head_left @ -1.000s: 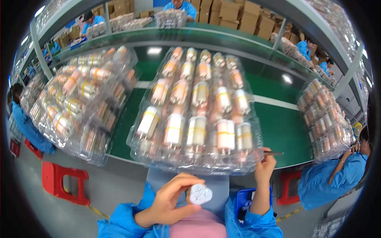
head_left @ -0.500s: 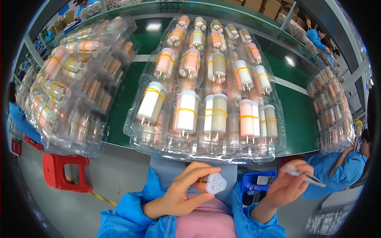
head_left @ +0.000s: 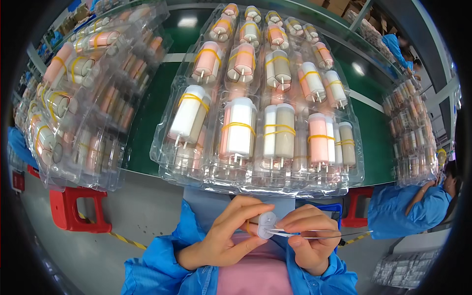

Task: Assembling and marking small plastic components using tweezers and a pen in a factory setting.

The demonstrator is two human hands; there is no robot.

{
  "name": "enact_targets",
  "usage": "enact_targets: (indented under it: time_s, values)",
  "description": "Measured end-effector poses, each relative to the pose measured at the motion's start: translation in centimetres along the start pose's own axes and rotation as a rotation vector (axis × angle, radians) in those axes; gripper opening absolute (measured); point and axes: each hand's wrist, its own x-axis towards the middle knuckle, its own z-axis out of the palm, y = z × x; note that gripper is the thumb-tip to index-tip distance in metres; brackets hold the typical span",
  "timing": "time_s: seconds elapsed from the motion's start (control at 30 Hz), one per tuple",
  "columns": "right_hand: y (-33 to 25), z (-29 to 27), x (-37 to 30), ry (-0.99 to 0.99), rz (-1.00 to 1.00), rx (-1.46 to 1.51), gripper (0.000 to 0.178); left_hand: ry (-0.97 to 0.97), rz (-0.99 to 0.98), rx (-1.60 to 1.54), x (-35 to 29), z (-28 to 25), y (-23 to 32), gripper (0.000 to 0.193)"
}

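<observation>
My left hand (head_left: 223,238) grips a small white cylindrical part (head_left: 266,225) with a yellow band, held end-on over my lap. My right hand (head_left: 309,236) pinches a pair of thin metal tweezers (head_left: 319,235) whose tip touches the end face of that part. Just beyond my hands stands a stack of clear plastic trays (head_left: 260,113) filled with banded bundles of white, pink and beige cylinders, pins pointing toward me.
A second stack of clear trays (head_left: 83,93) with the same bundles stands at the left, and a third stack (head_left: 413,132) at the right, all on a green table (head_left: 147,113). A red stool (head_left: 76,209) is below left. A person in blue (head_left: 408,209) sits at the right.
My right hand has come in from the right and brought the tweezers' tip onto the white part. My head has moved closer to the trays.
</observation>
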Motion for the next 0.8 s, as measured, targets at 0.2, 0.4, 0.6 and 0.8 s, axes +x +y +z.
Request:
enact_targets:
  time_s: [0.2, 0.4, 0.6, 0.8]
  values:
    - [-0.07, 0.03, 0.18, -0.026, 0.004, -0.064, 0.020, -0.010, -0.009, -0.010, -0.12, 0.04, -0.12, 0.052]
    - [-0.10, 0.23, 0.26, -0.002, 0.011, -0.058, 0.018, 0.005, -0.010, -0.010, -0.20, 0.13, -0.37, 0.050]
    - [0.10, 0.21, 0.03, -0.005, 0.022, -0.054, 0.015, -0.009, -0.011, -0.017, -0.30, 0.13, -0.46, 0.051]
    - [0.43, 0.07, -0.03, -0.023, 0.025, -0.040, 0.015, -0.021, 0.002, -0.005, -0.52, 0.08, -0.93, 0.051]
